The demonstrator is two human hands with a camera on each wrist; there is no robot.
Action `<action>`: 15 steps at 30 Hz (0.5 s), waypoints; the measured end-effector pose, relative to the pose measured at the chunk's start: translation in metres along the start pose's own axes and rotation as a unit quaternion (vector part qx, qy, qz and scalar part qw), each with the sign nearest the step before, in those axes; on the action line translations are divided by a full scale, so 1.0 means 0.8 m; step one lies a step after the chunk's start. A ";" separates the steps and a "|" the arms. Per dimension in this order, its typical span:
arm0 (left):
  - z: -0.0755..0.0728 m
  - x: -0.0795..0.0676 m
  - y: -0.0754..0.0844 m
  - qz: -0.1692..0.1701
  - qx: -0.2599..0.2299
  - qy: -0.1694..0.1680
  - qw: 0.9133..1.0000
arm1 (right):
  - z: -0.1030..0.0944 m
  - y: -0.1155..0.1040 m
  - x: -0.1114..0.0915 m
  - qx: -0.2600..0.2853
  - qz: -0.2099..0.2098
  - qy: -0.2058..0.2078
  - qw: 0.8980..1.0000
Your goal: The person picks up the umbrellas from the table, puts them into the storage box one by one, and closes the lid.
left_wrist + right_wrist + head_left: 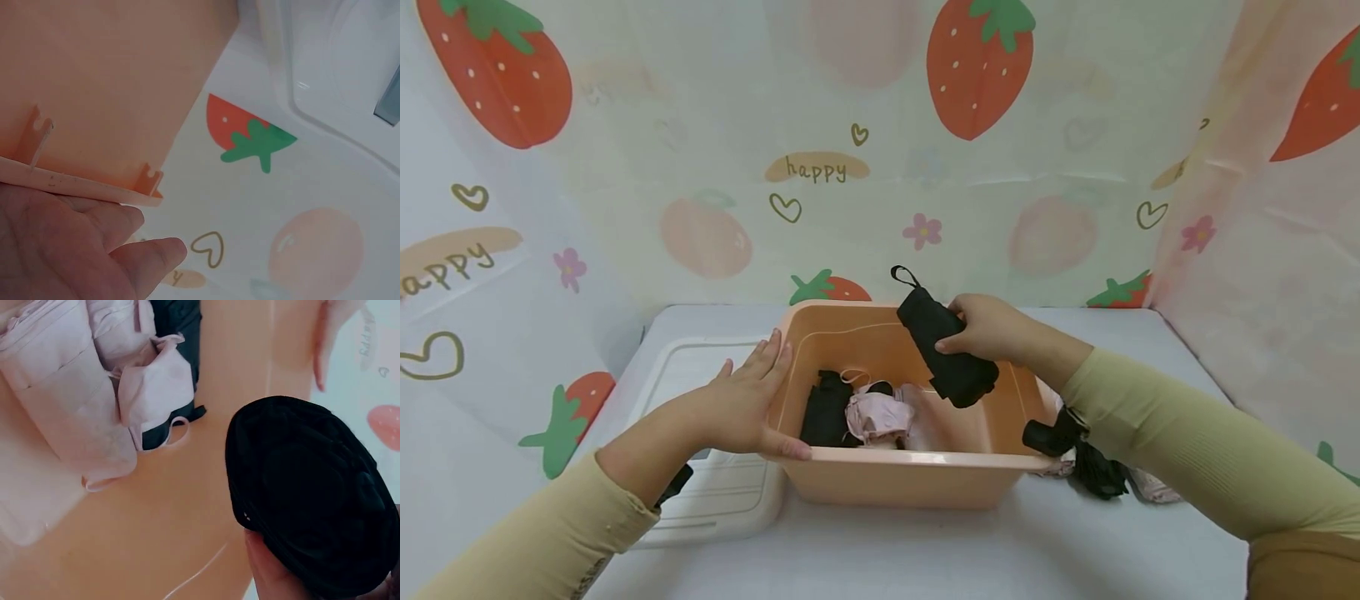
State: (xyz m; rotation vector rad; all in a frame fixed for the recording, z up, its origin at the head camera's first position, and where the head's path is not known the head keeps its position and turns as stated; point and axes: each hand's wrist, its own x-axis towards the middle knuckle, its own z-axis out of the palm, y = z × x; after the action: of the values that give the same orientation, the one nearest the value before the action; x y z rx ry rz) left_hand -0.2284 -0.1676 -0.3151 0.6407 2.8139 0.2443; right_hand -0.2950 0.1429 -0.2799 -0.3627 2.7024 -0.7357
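My right hand (pixel 992 333) grips a folded black umbrella (pixel 936 337) with a wrist loop, tilted above the peach plastic bin (pixel 895 479). In the right wrist view that umbrella's end (pixel 306 494) covers most of the hand. My left hand (pixel 741 412) rests on the bin's left rim, fingers extended and thumb along the front corner; the left wrist view has this hand (pixel 75 250) against the rim's edge. Inside the bin, at its left, lie a black folded umbrella (pixel 826 408) and pink folded umbrellas (pixel 69 394), the latter with thin loops.
A white lid (pixel 722 492) with a grey latch (pixel 390 100) lies left of the bin, partly behind the left arm. To the right, partly under the right forearm, are a black bundle (pixel 1097 471) and a pink one (pixel 1152 486). Strawberry-printed cloth (pixel 850 233) hangs behind the table.
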 end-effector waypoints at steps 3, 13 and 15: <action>0.000 0.000 0.001 0.000 0.001 -0.001 1.000 | 0.002 -0.002 0.003 0.005 -0.002 -0.001 1.000; -0.001 -0.001 0.002 -0.005 0.004 -0.001 1.000 | 0.020 -0.034 0.016 0.018 -0.013 -0.015 1.000; -0.001 -0.001 0.001 -0.005 0.005 -0.001 1.000 | 0.025 -0.043 0.020 0.019 -0.019 -0.021 0.999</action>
State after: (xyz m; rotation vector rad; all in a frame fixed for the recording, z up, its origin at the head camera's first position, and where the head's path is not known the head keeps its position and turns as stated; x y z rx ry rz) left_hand -0.2273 -0.1672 -0.3136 0.6283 2.8168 0.2270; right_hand -0.2970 0.1003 -0.2820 -0.4163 2.6441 -0.7807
